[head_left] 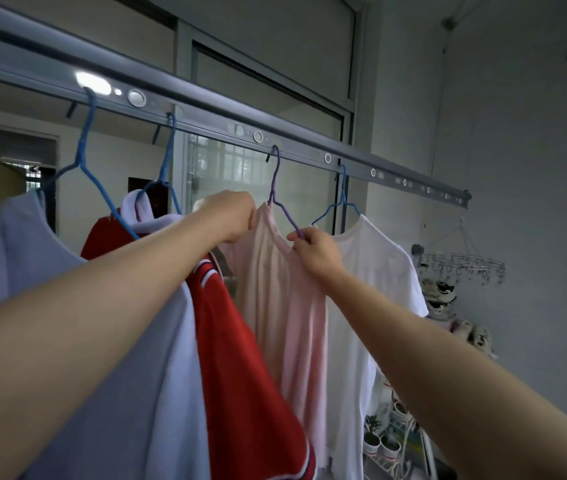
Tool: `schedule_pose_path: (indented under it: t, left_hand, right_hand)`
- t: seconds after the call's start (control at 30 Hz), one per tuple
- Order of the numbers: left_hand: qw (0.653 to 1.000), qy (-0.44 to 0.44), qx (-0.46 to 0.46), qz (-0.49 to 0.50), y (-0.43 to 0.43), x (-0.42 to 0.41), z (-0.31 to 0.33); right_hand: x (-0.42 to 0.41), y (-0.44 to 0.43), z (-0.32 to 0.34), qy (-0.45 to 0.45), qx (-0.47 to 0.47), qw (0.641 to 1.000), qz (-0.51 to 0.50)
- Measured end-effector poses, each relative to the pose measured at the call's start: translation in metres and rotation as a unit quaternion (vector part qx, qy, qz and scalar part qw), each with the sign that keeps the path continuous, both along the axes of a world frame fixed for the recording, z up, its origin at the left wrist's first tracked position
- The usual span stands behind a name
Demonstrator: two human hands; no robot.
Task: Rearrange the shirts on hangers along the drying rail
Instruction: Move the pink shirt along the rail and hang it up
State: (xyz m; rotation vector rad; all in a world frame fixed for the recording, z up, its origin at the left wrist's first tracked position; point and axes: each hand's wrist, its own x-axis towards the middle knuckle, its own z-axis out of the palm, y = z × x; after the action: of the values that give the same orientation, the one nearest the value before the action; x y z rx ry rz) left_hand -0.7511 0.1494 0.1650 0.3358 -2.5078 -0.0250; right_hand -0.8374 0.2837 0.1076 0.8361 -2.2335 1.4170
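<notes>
Pink shirt (282, 306) on purple hanger (275, 181), hooked on rail (206, 109) between red shirt (240, 358) and white shirt (372, 271). Left hand (230, 216) gripping shirt shoulder, right hand (313, 251) pinching hanger arm at neckline: probably steadying both ends for slide along rail.

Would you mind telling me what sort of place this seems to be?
Most likely a home laundry balcony: a drying rail holds shirts on hangers, a round peg rack hangs at the right, and potted plants stand beneath it.
</notes>
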Motion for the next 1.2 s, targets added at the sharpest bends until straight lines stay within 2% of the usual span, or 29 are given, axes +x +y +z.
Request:
schedule_pose_path:
  t: [0.17,0.33,0.8,1.2]
  left_hand:
    - [0.998,0.011,-0.051,0.03,-0.004,0.008,0.0]
    - [0.998,-0.012,-0.053,0.031,-0.002,0.008,0.0]
    - [0.997,-0.014,-0.072,-0.034,0.032,0.007,-0.013]
    - [0.991,-0.031,-0.084,-0.1,0.089,-0.022,-0.041]
  right_hand:
    - [0.004,0.0,0.007,0.031,-0.059,0.998,-0.02]
    - [0.013,0.011,0.03,0.06,-0.12,0.989,-0.06]
    - [0.047,0.082,-0.022,0.059,0.043,0.991,-0.109]
    - [0.083,0.181,-0.068,0.04,0.083,0.978,-0.187]
